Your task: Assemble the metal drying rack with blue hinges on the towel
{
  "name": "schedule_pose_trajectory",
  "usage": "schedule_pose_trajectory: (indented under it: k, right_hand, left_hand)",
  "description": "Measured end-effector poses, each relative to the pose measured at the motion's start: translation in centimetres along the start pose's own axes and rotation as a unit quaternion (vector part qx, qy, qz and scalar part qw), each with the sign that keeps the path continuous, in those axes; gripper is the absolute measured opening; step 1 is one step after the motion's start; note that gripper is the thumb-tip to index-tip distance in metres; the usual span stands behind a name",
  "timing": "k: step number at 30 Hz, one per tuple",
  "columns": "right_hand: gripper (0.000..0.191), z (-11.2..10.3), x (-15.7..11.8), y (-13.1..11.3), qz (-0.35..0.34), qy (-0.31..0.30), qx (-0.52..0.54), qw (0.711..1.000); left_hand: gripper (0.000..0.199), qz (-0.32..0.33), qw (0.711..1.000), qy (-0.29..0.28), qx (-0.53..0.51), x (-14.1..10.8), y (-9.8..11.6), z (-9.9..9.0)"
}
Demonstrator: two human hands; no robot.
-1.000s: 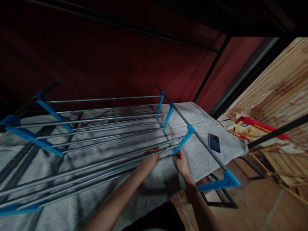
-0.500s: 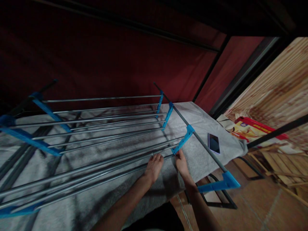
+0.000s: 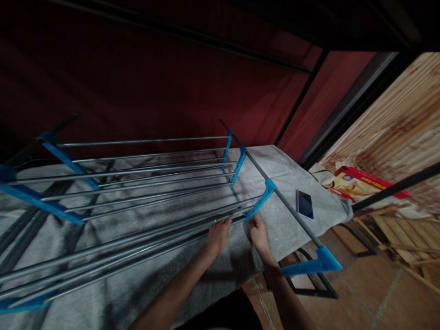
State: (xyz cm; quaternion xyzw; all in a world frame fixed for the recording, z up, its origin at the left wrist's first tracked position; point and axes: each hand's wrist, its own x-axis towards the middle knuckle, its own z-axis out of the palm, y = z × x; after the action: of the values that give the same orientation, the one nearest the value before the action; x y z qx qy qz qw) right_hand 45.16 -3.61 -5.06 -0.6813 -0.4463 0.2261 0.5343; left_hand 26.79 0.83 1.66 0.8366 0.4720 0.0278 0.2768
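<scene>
A rack of grey metal tubes (image 3: 130, 247) joined by blue plastic brackets lies across a grey cloth (image 3: 275, 165). Near the right ends of the front tubes, my left hand (image 3: 219, 233) has its fingers curled round a tube. Beside it, my right hand (image 3: 257, 231) grips the lower end of a blue bracket (image 3: 261, 199), where the tube ends meet it. The bracket's upper end sits on a dark side bar (image 3: 297, 217). My fingertips are partly hidden behind the tubes and bracket.
A phone (image 3: 305, 205) lies on the cloth at the right. Another blue bracket (image 3: 312, 266) juts out past the cloth's front edge. Beyond are a red and yellow package (image 3: 360, 183) and wooden slats (image 3: 402, 233). A dark red wall (image 3: 154, 91) stands behind the rack.
My left hand has shifted slightly left and up against the tubes. The rack has moved slightly left. My right hand stays at the bracket.
</scene>
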Motion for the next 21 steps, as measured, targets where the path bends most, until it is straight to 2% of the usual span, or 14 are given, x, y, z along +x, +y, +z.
schedule_pose_trajectory:
  k: [11,21]
  right_hand:
    - [0.039,0.0,0.1,-0.9,0.033,0.007,0.015,0.999]
    - [0.03,-0.5,0.2,-1.5,0.045,0.003,0.044,0.998]
  left_hand:
    - [0.048,0.04,0.999,0.016,0.015,-0.2,-0.5,0.8]
    - [0.063,0.058,0.998,0.018,0.026,-0.5,-0.8,1.3]
